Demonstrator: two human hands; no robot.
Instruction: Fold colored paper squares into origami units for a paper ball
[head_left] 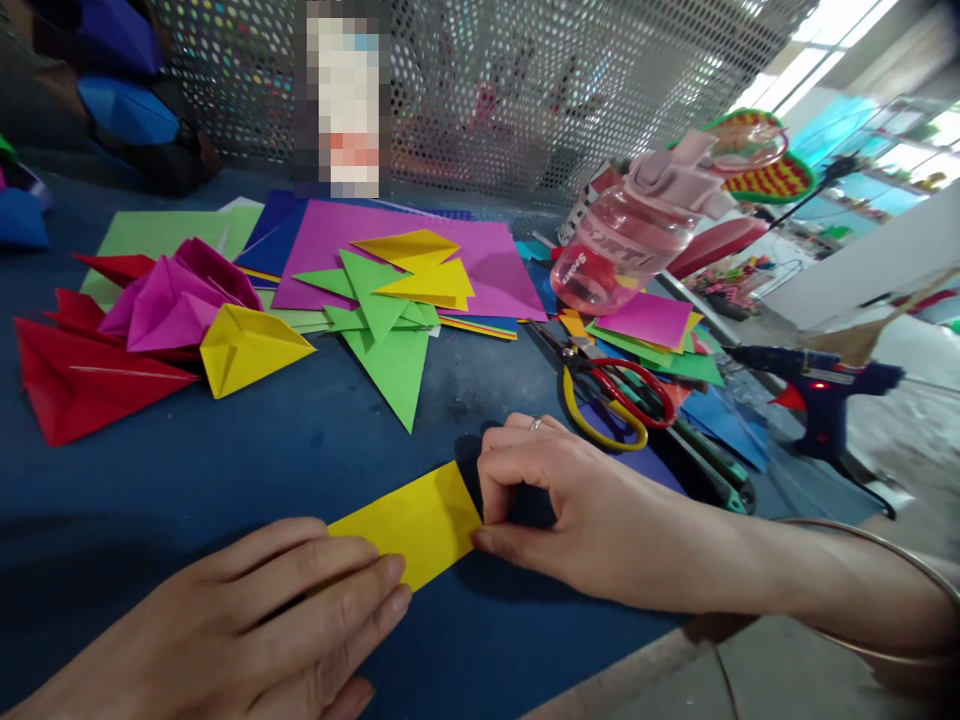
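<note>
A yellow strip of folded paper (pixel 420 515) lies slantwise on the blue tabletop (pixel 420 650). My left hand (pixel 300 610) rests flat across its left end, fingers stretched out and covering that part. At the other end, my right hand (pixel 540 500) pinches the lower right corner between thumb and fingertips. A thin ring is on one right finger and a bangle on the wrist. Beyond the strip lie folded green paper pieces (pixel 382 340) and folded yellow pieces (pixel 427 270).
Red folded shapes (pixel 90 370), a magenta one (pixel 172 300) and a yellow one (pixel 251 350) lie at left. To the right are scissors (pixel 611 395), a green-handled cutter (pixel 709 465), paper scraps (pixel 652 325), a pink bottle (pixel 630 230) and a glue gun (pixel 821 385). Perforated mesh (pixel 487 100) stands behind.
</note>
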